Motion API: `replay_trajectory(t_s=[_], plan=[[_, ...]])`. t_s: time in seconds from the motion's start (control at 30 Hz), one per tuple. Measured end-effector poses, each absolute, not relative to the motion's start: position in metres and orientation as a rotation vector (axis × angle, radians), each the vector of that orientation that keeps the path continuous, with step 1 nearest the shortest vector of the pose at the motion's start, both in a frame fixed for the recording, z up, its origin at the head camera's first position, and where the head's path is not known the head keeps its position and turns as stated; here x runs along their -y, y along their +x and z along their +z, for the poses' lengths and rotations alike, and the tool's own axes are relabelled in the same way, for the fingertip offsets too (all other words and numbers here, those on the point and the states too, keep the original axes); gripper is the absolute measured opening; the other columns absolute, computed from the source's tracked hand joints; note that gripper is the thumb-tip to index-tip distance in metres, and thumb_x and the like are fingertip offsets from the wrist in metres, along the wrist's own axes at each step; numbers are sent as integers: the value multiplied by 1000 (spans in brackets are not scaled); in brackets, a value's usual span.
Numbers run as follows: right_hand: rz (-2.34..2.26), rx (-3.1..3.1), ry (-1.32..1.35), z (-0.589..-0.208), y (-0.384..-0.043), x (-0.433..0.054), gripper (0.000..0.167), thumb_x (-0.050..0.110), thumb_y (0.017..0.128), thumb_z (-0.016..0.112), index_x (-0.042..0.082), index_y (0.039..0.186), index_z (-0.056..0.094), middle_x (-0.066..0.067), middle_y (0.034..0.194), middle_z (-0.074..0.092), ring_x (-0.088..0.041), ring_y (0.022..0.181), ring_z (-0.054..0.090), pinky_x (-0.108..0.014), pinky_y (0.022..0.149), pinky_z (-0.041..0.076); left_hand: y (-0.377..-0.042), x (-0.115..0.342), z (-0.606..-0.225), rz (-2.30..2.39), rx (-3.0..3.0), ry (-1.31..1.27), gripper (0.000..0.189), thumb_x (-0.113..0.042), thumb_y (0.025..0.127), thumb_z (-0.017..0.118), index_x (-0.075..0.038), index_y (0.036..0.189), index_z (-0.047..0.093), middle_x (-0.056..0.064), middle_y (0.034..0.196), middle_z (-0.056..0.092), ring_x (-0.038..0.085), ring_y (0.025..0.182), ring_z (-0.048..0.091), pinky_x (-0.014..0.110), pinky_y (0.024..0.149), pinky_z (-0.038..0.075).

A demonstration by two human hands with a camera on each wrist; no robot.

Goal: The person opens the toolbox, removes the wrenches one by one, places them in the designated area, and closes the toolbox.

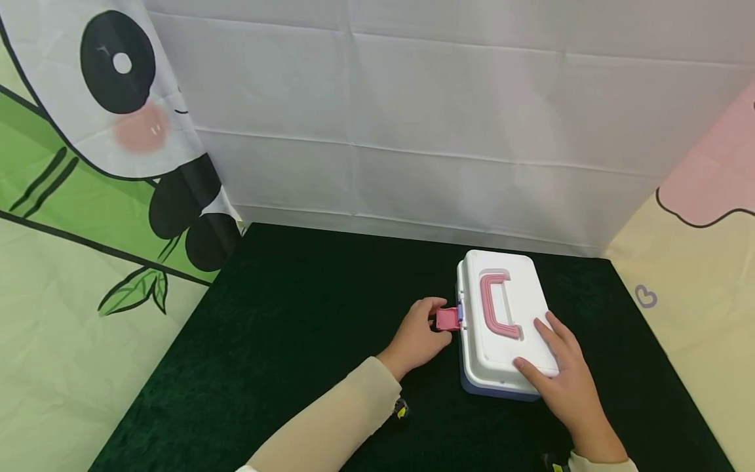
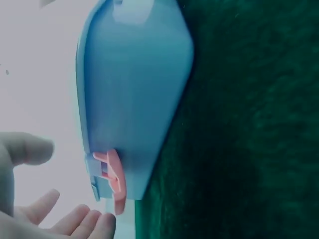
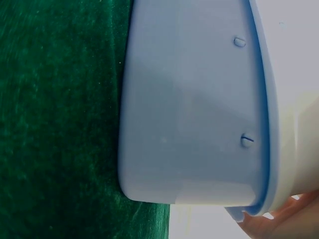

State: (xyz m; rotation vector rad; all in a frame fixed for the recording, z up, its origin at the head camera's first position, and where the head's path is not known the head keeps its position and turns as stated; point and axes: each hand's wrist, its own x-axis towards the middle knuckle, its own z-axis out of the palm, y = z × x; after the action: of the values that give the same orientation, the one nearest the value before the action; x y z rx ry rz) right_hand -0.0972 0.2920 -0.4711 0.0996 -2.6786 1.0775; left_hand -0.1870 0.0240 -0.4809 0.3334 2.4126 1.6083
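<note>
Green cloth (image 1: 295,341): box (image 1: 501,367) lid down. Left hand (image 1: 420,337) pinches flipped-out pink latch (image 1: 448,319); right hand (image 1: 569,373) flat, fingers straight, pressing lid. Probably unlatched, not opened.

blue box base (image 3: 189,114) on green cloth (image 3: 55,124), white lid (image 3: 294,74) above.

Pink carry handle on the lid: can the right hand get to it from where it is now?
Probably yes. The right hand rests flat on the white lid, right beside the pink handle, with nothing between them. The left hand is off at the pink latch.
</note>
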Motion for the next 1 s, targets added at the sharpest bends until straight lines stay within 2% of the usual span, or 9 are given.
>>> replay_trajectory(t_s=[0.1, 0.2, 0.3, 0.4, 0.7, 0.9, 1.0], plan=[[1088, 2680, 101, -472, -97, -292, 80, 33, 92, 79, 9, 158, 41, -15, 168, 21, -50, 145, 25, -80, 102, 30, -174, -21, -481, 1515, -2396, 446, 76, -18, 87, 82, -25, 152, 43, 0, 154, 38, 24, 135, 46, 46, 113, 42], [1090, 2673, 106, -472, -97, -293, 79, 32, 92, 79, 8, 157, 42, -15, 168, 22, -50, 145, 26, -80, 102, 30, -162, -21, -483, 1430, -2360, 530, 98, -27, 80, 90, -30, 158, 32, -3, 162, 26, 23, 145, 33, 50, 116, 36], [1093, 2668, 111, -472, -97, -293, 79, 31, 91, 79, 8, 157, 42, -15, 168, 22, -51, 145, 26, -80, 101, 31, -157, -24, -487, 1375, -2362, 579, 115, -35, 73, 96, -32, 162, 22, -3, 167, 16, 25, 150, 21, 53, 117, 34], [1094, 2671, 107, -472, -98, -293, 79, 32, 92, 79, 8, 158, 42, -15, 168, 22, -51, 145, 26, -80, 100, 31, -157, -28, -493, 1334, -2380, 597, 126, -40, 67, 98, -34, 164, 16, -2, 169, 11, 27, 152, 15, 55, 116, 33], [1087, 2661, 121, -474, -97, -293, 79, 30, 91, 80, 8, 157, 42, -15, 168, 22, -51, 145, 26, -79, 102, 31, -153, -41, -505, 1303, -2407, 559, 129, -49, 65, 97, -36, 163, 14, -1, 169, 14, 32, 156, 3, 61, 119, 24], [1056, 2661, 126, -473, -98, -294, 79, 31, 91, 80, 8, 157, 43, -16, 167, 24, -50, 144, 28, -79, 101, 33, -147, -48, -507, 1454, -2309, 481, 128, -47, 66, 97, -38, 162, 12, -5, 165, 18, 26, 149, 18, 55, 116, 35], [1010, 2693, 135, -471, -98, -294, 80, 34, 91, 80, 8, 157, 43, -18, 166, 24, -50, 142, 29, -78, 100, 34, -144, -50, -509, 1477, -2317, 464, 128, -43, 67, 98, -36, 163, 12, -7, 164, 19, 27, 151, 14, 56, 117, 33]])
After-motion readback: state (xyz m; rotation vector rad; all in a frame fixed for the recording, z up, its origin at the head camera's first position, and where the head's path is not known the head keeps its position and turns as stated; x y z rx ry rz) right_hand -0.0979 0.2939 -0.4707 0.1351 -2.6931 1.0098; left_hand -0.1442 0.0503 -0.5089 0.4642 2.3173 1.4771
